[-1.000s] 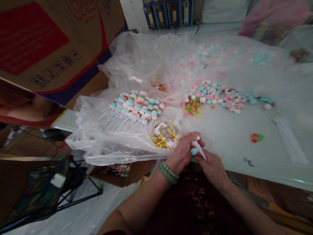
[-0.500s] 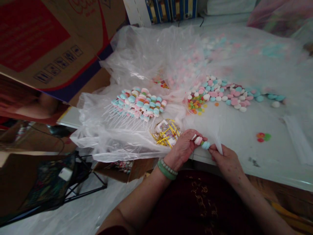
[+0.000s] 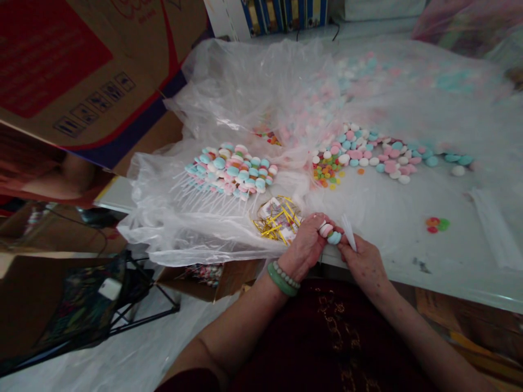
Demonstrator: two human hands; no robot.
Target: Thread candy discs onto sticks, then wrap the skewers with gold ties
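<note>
My left hand (image 3: 306,242) is closed around a short row of pink, white and blue marshmallows (image 3: 330,232), with a bit of green between them. At the blue end, the fingertips of my right hand (image 3: 365,264) meet the row. A slim bundle of what look like white sticks (image 3: 348,231) juts up from the right hand's grip. Left of my hands, finished marshmallow skewers (image 3: 232,169) lie piled on clear plastic, their white sticks toward me. Gold twist ties (image 3: 280,219) lie in a heap beside my left hand.
Loose marshmallows (image 3: 370,152) and small fruit-coloured gummy rings (image 3: 327,171) spread from under a clear plastic sheet (image 3: 253,76). A few gummy rings (image 3: 436,224) lie apart at right. A large carton (image 3: 134,65) stands at left, near another person's arm (image 3: 61,177). Below sits an open box (image 3: 218,283).
Both hands have shifted slightly left and my right hand is closer to my left. The white bundle now leans differently, and the marshmallow row looks shorter between the hands.
</note>
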